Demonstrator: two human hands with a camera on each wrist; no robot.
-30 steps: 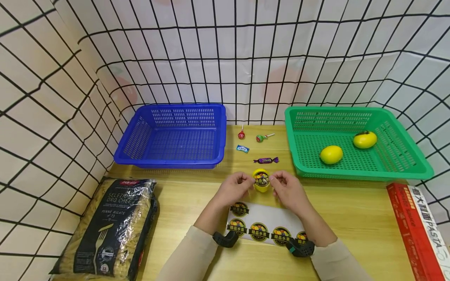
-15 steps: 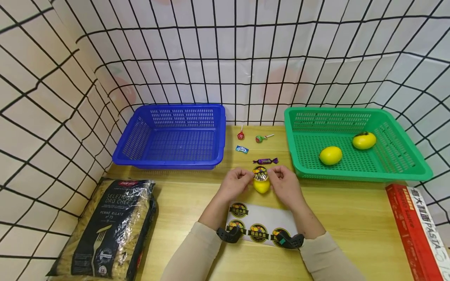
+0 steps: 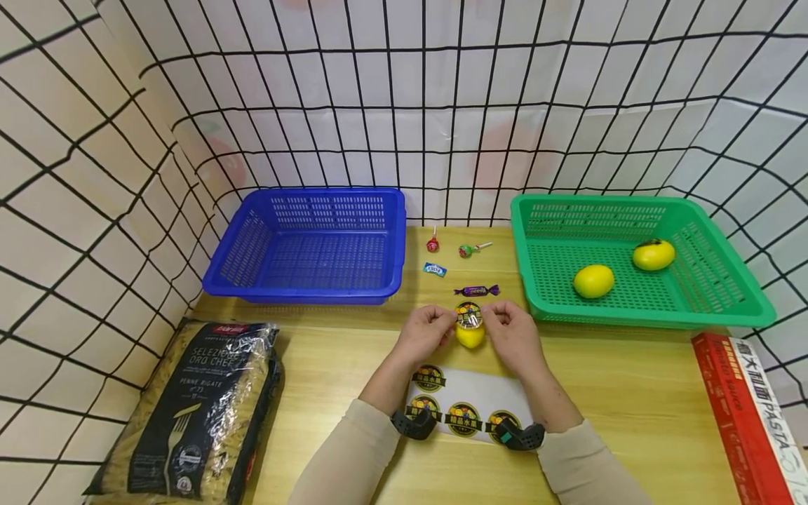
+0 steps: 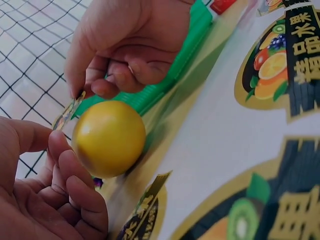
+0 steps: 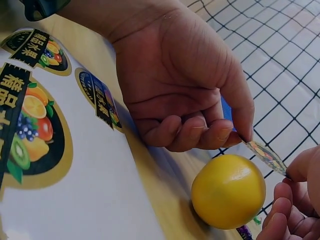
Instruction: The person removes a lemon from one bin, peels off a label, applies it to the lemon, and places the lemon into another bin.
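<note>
Head view: round sticker (image 3: 468, 315) stretched flat just above yellow lemon (image 3: 470, 334), which rests on wooden table (image 3: 631, 393). Left hand (image 3: 425, 334) and right hand (image 3: 513, 335) each pinching one sticker edge between thumb and forefinger. Judged thin, limp, tacky: best held by edges only. Sticker sheet (image 3: 467, 403) near wrists.

red box (image 3: 751, 414) cut by right edge | sticker sheet (image 3: 470, 393) partly under wrists; candy print unreadable
</note>
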